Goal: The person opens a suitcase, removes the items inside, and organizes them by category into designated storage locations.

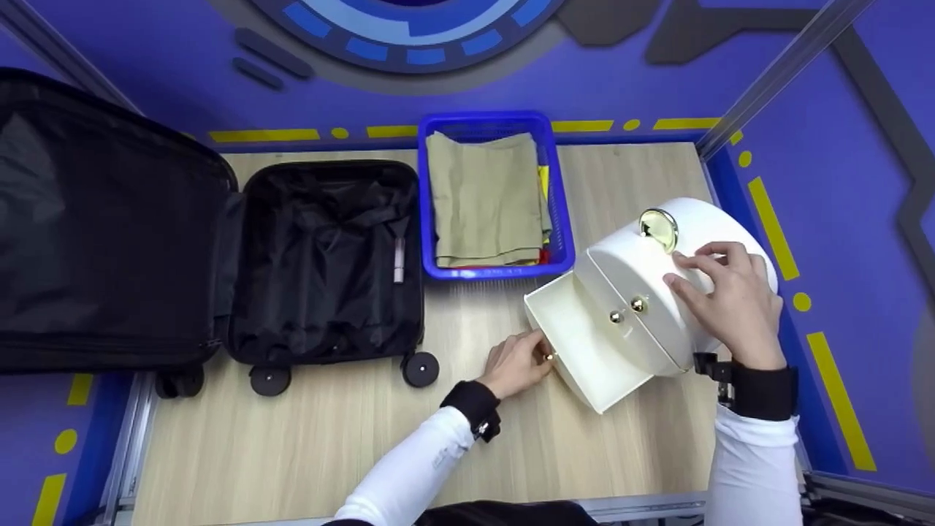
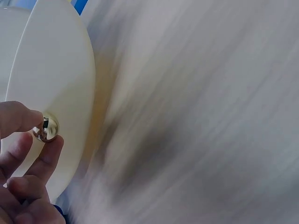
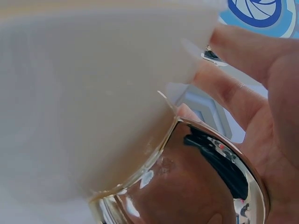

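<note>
A white rounded storage box [image 1: 705, 219] with drawers stands at the right of the table, one drawer [image 1: 584, 321] pulled out toward the front left. My left hand [image 1: 515, 361] pinches that drawer's gold knob [image 2: 46, 128] between thumb and fingers. On the box's top rests my right hand [image 1: 734, 296], its fingers spread and slightly bent. Just beyond those fingertips is a round gold-rimmed piece [image 1: 659, 228]. Two more gold knobs [image 1: 638, 304] sit on the box's front. In the right wrist view, a large shiny gold part [image 3: 201, 182] fills the foreground below the fingers.
A black suitcase [image 1: 321, 321] lies open at the left, with a slim pale pink tube [image 1: 399, 260] inside. Beside it a blue basket [image 1: 498, 273] holds folded khaki cloth [image 1: 486, 201] and other coloured items. Blue panels [image 1: 840, 241] wall the table in.
</note>
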The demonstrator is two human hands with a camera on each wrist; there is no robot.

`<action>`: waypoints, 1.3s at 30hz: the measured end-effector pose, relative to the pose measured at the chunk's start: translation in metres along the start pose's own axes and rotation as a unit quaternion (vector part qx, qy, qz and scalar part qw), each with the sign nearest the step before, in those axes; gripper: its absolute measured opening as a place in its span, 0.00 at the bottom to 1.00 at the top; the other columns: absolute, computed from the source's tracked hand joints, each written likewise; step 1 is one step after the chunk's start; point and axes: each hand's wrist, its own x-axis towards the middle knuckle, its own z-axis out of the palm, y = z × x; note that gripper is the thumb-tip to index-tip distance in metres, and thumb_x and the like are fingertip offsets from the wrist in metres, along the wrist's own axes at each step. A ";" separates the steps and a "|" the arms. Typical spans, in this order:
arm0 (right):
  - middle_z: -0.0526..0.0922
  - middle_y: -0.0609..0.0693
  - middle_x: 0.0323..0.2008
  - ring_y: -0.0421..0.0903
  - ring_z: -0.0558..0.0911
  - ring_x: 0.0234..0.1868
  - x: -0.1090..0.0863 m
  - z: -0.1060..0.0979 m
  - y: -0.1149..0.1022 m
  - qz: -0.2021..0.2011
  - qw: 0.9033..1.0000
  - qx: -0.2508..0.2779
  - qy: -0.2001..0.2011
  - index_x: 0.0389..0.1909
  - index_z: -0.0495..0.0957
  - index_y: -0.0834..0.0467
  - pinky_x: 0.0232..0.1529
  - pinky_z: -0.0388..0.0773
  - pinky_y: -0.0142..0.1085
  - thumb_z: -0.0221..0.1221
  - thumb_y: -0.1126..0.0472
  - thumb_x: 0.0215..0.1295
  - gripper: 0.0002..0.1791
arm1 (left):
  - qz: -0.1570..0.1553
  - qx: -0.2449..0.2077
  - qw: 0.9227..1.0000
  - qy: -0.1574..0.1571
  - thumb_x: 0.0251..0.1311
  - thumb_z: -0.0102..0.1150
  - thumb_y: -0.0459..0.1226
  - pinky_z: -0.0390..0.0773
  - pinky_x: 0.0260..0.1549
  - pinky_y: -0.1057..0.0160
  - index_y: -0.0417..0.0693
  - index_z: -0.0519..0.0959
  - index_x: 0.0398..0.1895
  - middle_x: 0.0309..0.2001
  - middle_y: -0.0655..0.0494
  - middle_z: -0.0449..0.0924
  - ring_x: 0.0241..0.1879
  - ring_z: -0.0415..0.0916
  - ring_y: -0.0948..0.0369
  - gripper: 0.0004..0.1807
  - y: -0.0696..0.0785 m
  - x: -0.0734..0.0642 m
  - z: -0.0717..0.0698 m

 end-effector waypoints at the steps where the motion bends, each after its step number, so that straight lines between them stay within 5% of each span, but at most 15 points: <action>1: 0.75 0.57 0.60 0.64 0.70 0.57 0.000 0.000 0.000 0.000 1.000 0.000 -0.001 0.55 0.87 0.55 0.34 0.71 0.64 0.69 0.46 0.67 0.23 | 0.001 -0.001 1.000 0.002 0.61 0.71 0.44 0.72 0.25 0.67 0.58 0.80 0.38 0.34 0.66 0.83 0.29 0.74 0.69 0.08 -0.001 -0.002 0.000; 11: 0.75 0.57 0.60 0.64 0.70 0.56 0.002 0.001 -0.002 -0.005 1.000 0.000 -0.004 0.57 0.87 0.55 0.34 0.71 0.64 0.69 0.46 0.67 0.23 | -0.003 0.025 0.999 0.030 0.63 0.71 0.44 0.71 0.24 0.66 0.57 0.81 0.40 0.34 0.67 0.81 0.30 0.75 0.68 0.08 -0.002 -0.011 0.004; 16: 0.75 0.57 0.60 0.64 0.70 0.57 0.002 0.001 -0.002 -0.003 1.000 0.002 -0.004 0.56 0.87 0.55 0.36 0.71 0.64 0.69 0.46 0.67 0.23 | 0.008 0.045 0.998 0.041 0.63 0.70 0.42 0.78 0.29 0.62 0.57 0.82 0.42 0.40 0.63 0.80 0.37 0.80 0.63 0.08 -0.001 -0.013 -0.011; 22: 0.75 0.56 0.60 0.64 0.70 0.58 0.000 0.000 0.001 0.000 1.000 0.002 0.001 0.56 0.87 0.54 0.37 0.71 0.66 0.69 0.46 0.67 0.22 | 0.027 0.029 0.992 0.123 0.62 0.67 0.38 0.82 0.33 0.58 0.52 0.83 0.46 0.49 0.56 0.82 0.42 0.82 0.57 0.10 -0.005 -0.003 -0.069; 27: 0.75 0.58 0.60 0.66 0.70 0.58 0.000 0.000 0.003 -0.004 1.000 -0.002 0.002 0.56 0.87 0.54 0.35 0.71 0.68 0.69 0.46 0.67 0.22 | 0.043 0.047 0.973 0.220 0.61 0.67 0.35 0.81 0.31 0.56 0.48 0.82 0.45 0.48 0.52 0.82 0.38 0.82 0.55 0.10 -0.023 0.013 -0.133; 30: 0.75 0.58 0.60 0.67 0.70 0.59 -0.001 0.000 0.003 -0.003 1.000 -0.004 -0.001 0.56 0.87 0.55 0.36 0.71 0.68 0.69 0.46 0.67 0.22 | 0.017 0.061 0.963 0.262 0.60 0.67 0.35 0.81 0.28 0.51 0.48 0.83 0.44 0.48 0.52 0.82 0.37 0.82 0.54 0.10 -0.033 0.023 -0.171; 34: 0.75 0.58 0.60 0.67 0.70 0.60 -0.001 0.000 0.002 -0.002 1.000 -0.003 -0.002 0.56 0.87 0.55 0.38 0.71 0.68 0.69 0.47 0.67 0.22 | -0.029 0.066 0.956 0.283 0.62 0.66 0.36 0.81 0.31 0.46 0.49 0.83 0.45 0.50 0.53 0.82 0.36 0.82 0.55 0.09 -0.049 0.037 -0.211; 39: 0.75 0.57 0.60 0.66 0.70 0.59 0.000 0.000 0.002 -0.002 1.000 -0.002 0.000 0.56 0.87 0.54 0.37 0.71 0.68 0.69 0.46 0.67 0.22 | -0.101 0.081 0.960 0.247 0.65 0.64 0.39 0.81 0.42 0.41 0.51 0.83 0.49 0.55 0.53 0.80 0.48 0.84 0.49 0.11 -0.078 0.056 -0.236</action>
